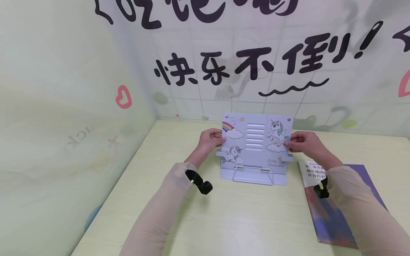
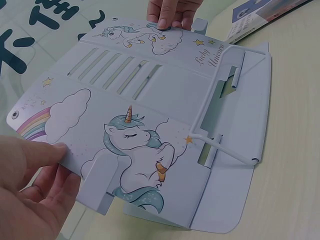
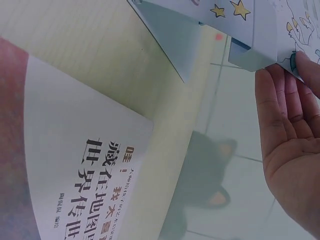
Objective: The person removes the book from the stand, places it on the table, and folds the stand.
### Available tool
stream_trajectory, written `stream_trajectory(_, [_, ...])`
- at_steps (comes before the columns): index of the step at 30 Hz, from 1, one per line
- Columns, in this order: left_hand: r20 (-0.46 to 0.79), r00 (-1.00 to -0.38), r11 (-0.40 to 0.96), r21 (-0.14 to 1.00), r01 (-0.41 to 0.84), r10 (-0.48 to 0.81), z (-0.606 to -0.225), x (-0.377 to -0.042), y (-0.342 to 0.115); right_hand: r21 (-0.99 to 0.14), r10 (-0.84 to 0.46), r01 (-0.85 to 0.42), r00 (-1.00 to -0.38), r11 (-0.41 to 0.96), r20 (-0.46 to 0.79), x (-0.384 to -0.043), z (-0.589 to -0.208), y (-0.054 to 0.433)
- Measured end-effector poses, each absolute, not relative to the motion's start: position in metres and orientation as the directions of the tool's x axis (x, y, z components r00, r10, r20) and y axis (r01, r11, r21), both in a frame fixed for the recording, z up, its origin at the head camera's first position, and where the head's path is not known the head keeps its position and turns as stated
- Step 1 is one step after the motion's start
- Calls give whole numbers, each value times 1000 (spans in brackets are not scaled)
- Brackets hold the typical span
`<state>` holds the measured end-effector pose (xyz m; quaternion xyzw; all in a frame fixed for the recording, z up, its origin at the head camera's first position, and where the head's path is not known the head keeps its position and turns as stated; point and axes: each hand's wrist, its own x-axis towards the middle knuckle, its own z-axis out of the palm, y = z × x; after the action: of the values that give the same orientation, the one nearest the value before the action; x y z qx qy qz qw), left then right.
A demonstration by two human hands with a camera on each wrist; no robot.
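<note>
A pale lilac book stand printed with unicorns, clouds and a rainbow stands tilted back on the table near the wall. Its slotted panel rises from a flat base, and a wire page holder spans the front. My left hand pinches the panel's left edge, thumb in front and fingers behind, just above a side tab. On the opposite edge my right hand grips in the same way, its thumb on the printed face and its fingers behind the panel.
A book with a white, blue and red cover lies on the table at the right, partly under my right forearm. Behind the table hangs a wall sheet with large black characters. Another pale sheet borders the left side.
</note>
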<state>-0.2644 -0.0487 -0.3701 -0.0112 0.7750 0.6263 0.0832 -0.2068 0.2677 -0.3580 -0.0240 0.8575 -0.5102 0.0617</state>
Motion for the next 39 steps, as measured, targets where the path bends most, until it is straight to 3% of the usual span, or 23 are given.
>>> stream_trajectory(7, [-140,-986,204,972,-120,90,-370,-262,-52,-883,-90,23,-993,468,-74,-209,-358,266])
stream_trajectory(17, [-124,-971,189,978,-85,203,-375,-254,-61,-866,-97,25,-992,500,-84,-215,-357,262])
stream_trajectory(39, [-103,-862,131,990,-43,496,-381,-217,-70,-860,-83,-42,-997,509,-1,-230,-360,256])
